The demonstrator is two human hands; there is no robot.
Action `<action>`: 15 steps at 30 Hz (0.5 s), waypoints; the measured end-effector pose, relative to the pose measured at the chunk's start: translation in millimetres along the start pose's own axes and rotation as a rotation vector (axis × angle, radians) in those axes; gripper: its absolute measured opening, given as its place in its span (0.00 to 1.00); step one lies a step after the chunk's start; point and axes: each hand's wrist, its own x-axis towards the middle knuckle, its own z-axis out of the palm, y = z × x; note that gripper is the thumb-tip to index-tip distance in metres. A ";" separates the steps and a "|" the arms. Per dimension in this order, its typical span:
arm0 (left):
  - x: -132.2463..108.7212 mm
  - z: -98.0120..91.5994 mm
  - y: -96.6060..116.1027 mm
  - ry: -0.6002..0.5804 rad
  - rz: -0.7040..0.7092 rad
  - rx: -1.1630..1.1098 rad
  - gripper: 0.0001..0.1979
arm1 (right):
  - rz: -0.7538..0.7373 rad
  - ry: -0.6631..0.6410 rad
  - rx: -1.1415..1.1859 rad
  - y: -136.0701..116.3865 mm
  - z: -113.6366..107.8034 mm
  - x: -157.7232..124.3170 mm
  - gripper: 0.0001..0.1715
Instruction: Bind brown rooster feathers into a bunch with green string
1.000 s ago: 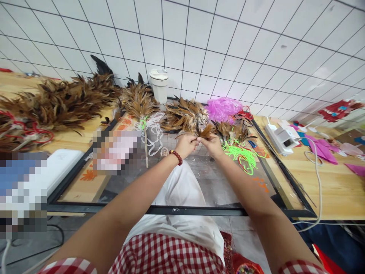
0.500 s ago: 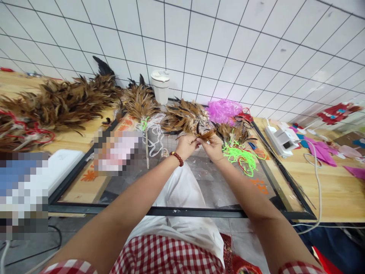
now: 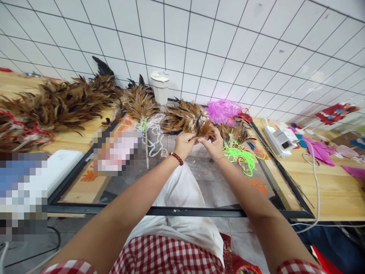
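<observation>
Both my hands meet over the glass panel, closed around a small tuft of brown feathers [image 3: 205, 129]. My left hand [image 3: 184, 146], with a dark red bead bracelet at the wrist, pinches the tuft's lower end. My right hand [image 3: 214, 144] grips it from the other side, thumb pointing toward the left fingertips. Just beyond lies a pile of loose brown feathers [image 3: 182, 116]. Bright green cord [image 3: 241, 154] lies beside my right wrist. Left of my hands, a feather duster [image 3: 141, 102] rests with its stick toward me, near tangled white string [image 3: 155, 133].
A black-framed glass panel [image 3: 182, 211] covers the table before me. A white lidded cup [image 3: 160, 85] stands by the tiled wall, with pink plastic strips [image 3: 224, 110] to its right. More feather bundles [image 3: 65, 102] lie left; a white device [image 3: 281, 140] with a cable lies right.
My right hand has turned and its fingers have moved up around the feather tuft, which now stands more upright. My left hand stays nearly in place.
</observation>
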 end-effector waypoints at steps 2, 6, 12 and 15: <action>1.3 -0.2 0.5 0.063 0.002 -0.034 0.10 | 0.031 -0.011 0.026 6.3 -1.6 1.6 0.32; 3.6 0.3 -5.9 0.156 -0.085 -0.200 0.04 | 0.088 0.030 -0.015 17.4 -2.7 3.3 0.22; 7.5 0.7 -6.3 0.193 -0.222 -0.358 0.05 | 0.066 0.079 -0.111 21.1 -4.1 3.4 0.14; 10.2 -0.9 -1.5 0.249 -0.351 -0.489 0.08 | 0.024 0.063 -0.195 15.0 -4.7 3.2 0.13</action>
